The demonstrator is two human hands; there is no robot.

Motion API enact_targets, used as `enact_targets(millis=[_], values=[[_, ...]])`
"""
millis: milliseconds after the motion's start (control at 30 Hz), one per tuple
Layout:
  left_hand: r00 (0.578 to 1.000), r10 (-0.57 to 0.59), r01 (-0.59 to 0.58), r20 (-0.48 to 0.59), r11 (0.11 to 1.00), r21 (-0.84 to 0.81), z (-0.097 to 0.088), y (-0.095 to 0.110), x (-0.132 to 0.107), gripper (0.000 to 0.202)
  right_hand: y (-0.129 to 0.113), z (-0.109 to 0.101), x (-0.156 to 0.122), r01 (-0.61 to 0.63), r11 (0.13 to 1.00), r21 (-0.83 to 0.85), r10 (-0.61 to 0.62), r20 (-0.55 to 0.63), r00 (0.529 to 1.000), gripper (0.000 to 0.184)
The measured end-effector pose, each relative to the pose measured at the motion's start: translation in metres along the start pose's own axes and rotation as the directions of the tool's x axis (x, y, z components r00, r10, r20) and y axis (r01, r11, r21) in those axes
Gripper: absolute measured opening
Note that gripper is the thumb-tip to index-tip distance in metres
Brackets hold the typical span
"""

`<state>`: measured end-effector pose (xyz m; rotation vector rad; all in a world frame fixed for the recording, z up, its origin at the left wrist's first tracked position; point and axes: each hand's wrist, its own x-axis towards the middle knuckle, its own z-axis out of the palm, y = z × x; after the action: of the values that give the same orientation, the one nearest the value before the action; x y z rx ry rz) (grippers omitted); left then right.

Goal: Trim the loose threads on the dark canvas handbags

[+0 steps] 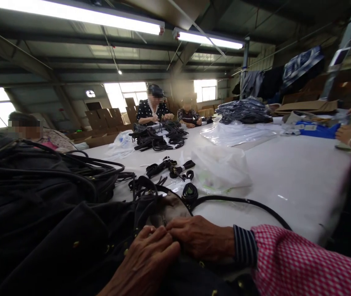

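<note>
A black fabric bag [206,277] with small gold-coloured metal fittings lies in front of me, its beige lining [172,207] showing at the opening. My left hand [147,259] is closed on the bag's edge, its fingers bent and the tips hidden. Against it, my right hand [200,238] pinches the same edge, in a striped cuff and red checked sleeve. A black tubular handle [249,201] arches from the bag over the table at right. Beyond the hands lie several bundled black straps [189,187]. More black bags [40,209] are heaped at left.
On the white table [289,181] lie a clear plastic bag [221,170], a pile of black straps [163,135] and a stack of dark wrapped goods [243,110]. Several people sit or stand around it. At the right edge a person's hands [348,133] are near a blue item [315,128].
</note>
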<state>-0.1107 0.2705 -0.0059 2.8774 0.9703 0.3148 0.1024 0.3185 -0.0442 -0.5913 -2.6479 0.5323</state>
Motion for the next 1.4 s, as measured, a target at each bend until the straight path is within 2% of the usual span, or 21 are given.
enact_targets(millis=[133, 233, 300, 367, 467, 600, 667, 733, 767, 867, 933, 1033, 1167, 1300, 1400], values=[[0.999, -0.041, 0.042, -0.019, 0.999, 0.016, 0.005, -0.001, -0.004, 0.02, -0.01, -0.021, -0.019, -0.177, 0.982, -0.065, 0.161, -0.206, 0.965, 0.041], [0.989, -0.15, 0.15, 0.001, 0.989, 0.017, 0.006, 0.001, -0.002, 0.02, -0.012, -0.041, -0.037, -0.324, 0.945, -0.046, 0.305, -0.238, 0.922, 0.054], [0.977, -0.212, 0.212, -0.007, 0.977, 0.014, 0.005, 0.003, 0.0, 0.02, -0.012, -0.053, -0.048, -0.419, 0.908, -0.029, 0.404, -0.214, 0.889, 0.057], [0.969, -0.245, 0.246, -0.014, 0.969, 0.018, 0.005, 0.005, 0.001, 0.019, -0.015, -0.059, -0.057, -0.468, 0.883, -0.042, 0.454, -0.186, 0.872, 0.059], [0.965, -0.26, 0.262, -0.032, 0.963, 0.069, 0.006, 0.008, 0.0, 0.02, -0.024, -0.058, -0.066, -0.471, 0.879, -0.071, 0.462, -0.115, 0.879, 0.062], [0.98, -0.185, 0.194, -0.075, 0.97, 0.143, 0.009, 0.006, -0.004, 0.018, -0.04, -0.048, -0.075, -0.409, 0.904, -0.126, 0.419, 0.072, 0.905, 0.053], [0.985, -0.121, 0.14, -0.124, 0.977, 0.158, 0.012, 0.001, -0.005, 0.018, -0.04, -0.047, -0.08, -0.384, 0.909, -0.161, 0.4, 0.08, 0.913, 0.047], [0.983, -0.076, 0.103, -0.165, 0.982, 0.161, 0.016, -0.006, -0.005, 0.019, -0.032, -0.052, -0.087, -0.423, 0.878, -0.224, 0.433, -0.004, 0.902, 0.04], [0.983, -0.062, 0.091, -0.175, 0.982, 0.164, 0.018, -0.009, -0.004, 0.02, -0.024, -0.056, -0.091, -0.47, 0.84, -0.272, 0.47, -0.069, 0.88, 0.037], [0.978, -0.018, 0.057, -0.206, 0.981, 0.185, 0.024, -0.016, -0.003, 0.018, 0.003, -0.071, -0.097, -0.629, 0.658, -0.414, 0.58, -0.254, 0.774, 0.03], [0.971, 0.003, 0.047, -0.237, 0.978, 0.203, 0.026, -0.016, -0.003, 0.018, 0.021, -0.078, -0.093, -0.668, 0.589, -0.455, 0.608, -0.295, 0.737, 0.026], [0.958, -0.02, 0.087, -0.288, 0.971, 0.222, 0.027, -0.011, -0.005, 0.019, 0.039, -0.08, -0.076, -0.667, 0.592, -0.453, 0.605, -0.298, 0.738, 0.027], [0.951, -0.018, 0.096, -0.308, 0.966, 0.241, 0.027, -0.006, -0.005, 0.018, 0.053, -0.072, -0.052, -0.659, 0.654, -0.37, 0.612, -0.253, 0.749, 0.033], [0.954, 0.013, 0.062, -0.298, 0.968, 0.243, 0.03, -0.011, -0.002, 0.019, 0.07, -0.067, -0.047, -0.655, 0.704, -0.275, 0.624, -0.202, 0.755, 0.033], [0.959, 0.019, 0.052, -0.281, 0.969, 0.241, 0.03, -0.012, 0.0, 0.021, 0.087, -0.075, -0.049, -0.662, 0.716, -0.222, 0.634, -0.192, 0.749, 0.035]])
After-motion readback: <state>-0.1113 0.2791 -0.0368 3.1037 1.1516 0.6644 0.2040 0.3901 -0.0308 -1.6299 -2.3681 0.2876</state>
